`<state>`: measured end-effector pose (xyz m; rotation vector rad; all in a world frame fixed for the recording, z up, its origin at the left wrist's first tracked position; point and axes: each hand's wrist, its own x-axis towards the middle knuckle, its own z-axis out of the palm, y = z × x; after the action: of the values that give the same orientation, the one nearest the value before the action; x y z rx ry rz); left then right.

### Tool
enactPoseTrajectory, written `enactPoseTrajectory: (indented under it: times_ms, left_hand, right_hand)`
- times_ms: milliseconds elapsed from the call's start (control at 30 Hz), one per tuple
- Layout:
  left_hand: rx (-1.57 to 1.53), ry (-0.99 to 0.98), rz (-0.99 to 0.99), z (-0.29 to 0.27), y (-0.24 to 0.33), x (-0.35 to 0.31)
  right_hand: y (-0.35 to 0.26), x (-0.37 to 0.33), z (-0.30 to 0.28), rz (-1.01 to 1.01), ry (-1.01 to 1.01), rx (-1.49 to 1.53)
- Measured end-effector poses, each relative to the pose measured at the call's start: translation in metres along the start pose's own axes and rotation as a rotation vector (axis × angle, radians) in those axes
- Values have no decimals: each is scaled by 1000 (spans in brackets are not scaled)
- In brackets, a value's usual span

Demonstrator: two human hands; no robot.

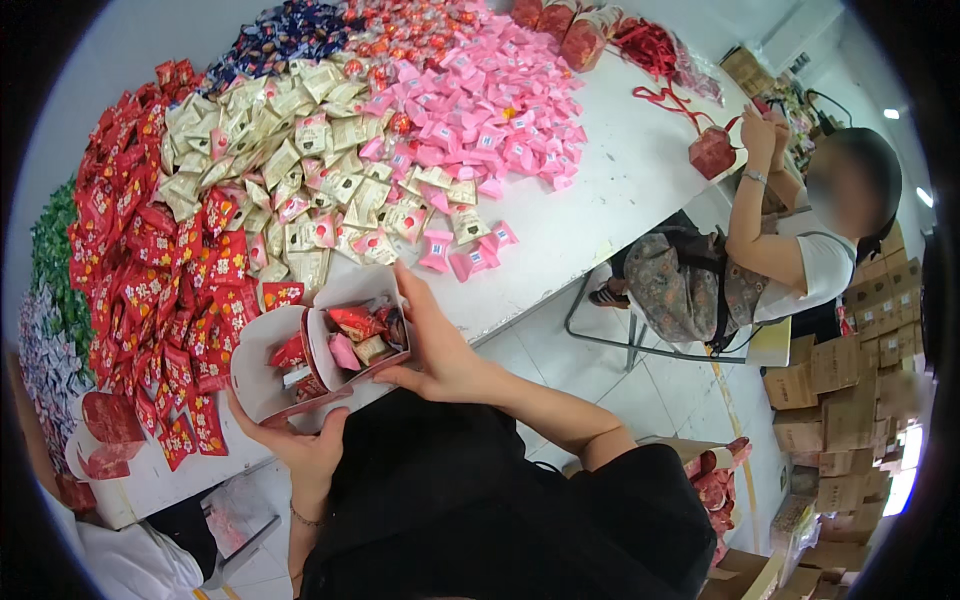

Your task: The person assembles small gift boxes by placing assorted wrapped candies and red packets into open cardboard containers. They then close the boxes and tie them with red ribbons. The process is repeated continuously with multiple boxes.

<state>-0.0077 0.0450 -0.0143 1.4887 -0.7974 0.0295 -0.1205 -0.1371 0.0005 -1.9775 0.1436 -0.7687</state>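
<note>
Holding one open gift box (318, 352) at the white table (620, 180) edge: my left hand (300, 445) cups its base, my right hand (435, 345) grips its side. Several sweets already inside, flaps unclosed; candy heaps (300, 170) remain beyond the box.

1. Long white work table (640, 170), running from near left to far right.
2. Heap of red flower-patterned sweet packets (150, 290), left.
3. Heap of cream-coloured sachets (290, 160), centre.
4. Heap of pink wrapped sweets (490, 110), far right of centre.
5. Dark blue wrapped sweets (285, 30), far edge.
6. Green wrapped sweets (50, 250), far left.
7. Red ribbons (655, 60), far right.
</note>
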Motion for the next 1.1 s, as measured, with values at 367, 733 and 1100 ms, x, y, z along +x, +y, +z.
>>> enactPoseTrajectory:
  times_ms: [367, 733, 1100]
  left_hand:
    - [677, 95, 449, -31, -16, -5]
    - [959, 456, 60, -54, -94, -28]
    - [530, 774, 34, -15, -73, -24]
  right_hand:
    - [29, 24, -114, -115, 318, -433]
    - [302, 73, -508, 622, 658, -1288]
    - [337, 153, -549, 989, 675, -1389]
